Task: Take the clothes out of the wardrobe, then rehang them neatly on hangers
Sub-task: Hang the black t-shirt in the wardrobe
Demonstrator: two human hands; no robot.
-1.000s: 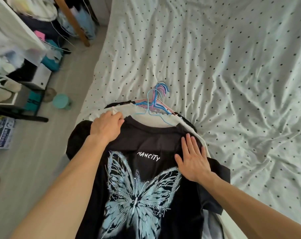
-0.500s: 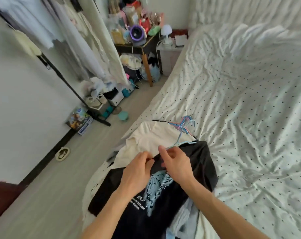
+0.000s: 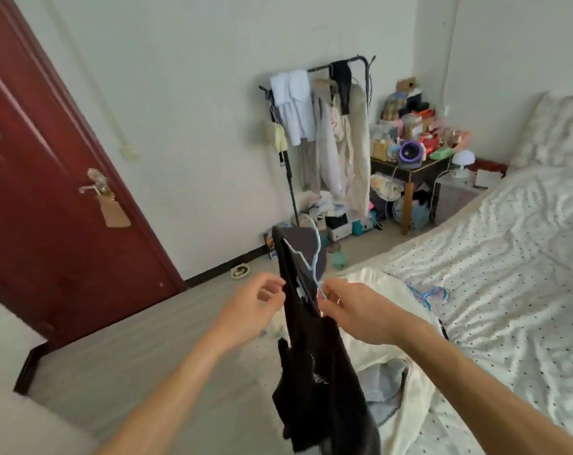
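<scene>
A black T-shirt [image 3: 311, 372] hangs in the air in front of me on a light blue hanger [image 3: 315, 254], its hook pointing away from me. My right hand [image 3: 357, 310] pinches the hanger's near arm at the shirt's shoulder. My left hand [image 3: 255, 307] is on the shirt's other side, its fingertips curled at the fabric's edge. Below the shirt a cream garment [image 3: 380, 290] and a grey-blue one [image 3: 383, 385] lie on the bed. Spare blue and pink hangers [image 3: 431, 295] rest on the sheet. A black clothes rack [image 3: 360, 60] with pale clothes stands at the far wall.
The dotted white bed [image 3: 515, 257] fills the right side. A dark red door [image 3: 48, 192] is at the left. A cluttered side table [image 3: 413, 169] stands beside the rack, with boxes and small items on the floor [image 3: 147, 356] under it.
The black T-shirt was lying flat on the bed; now it is lifted off the bed on the blue hanger. My view has swung up from the bed to the room and rack.
</scene>
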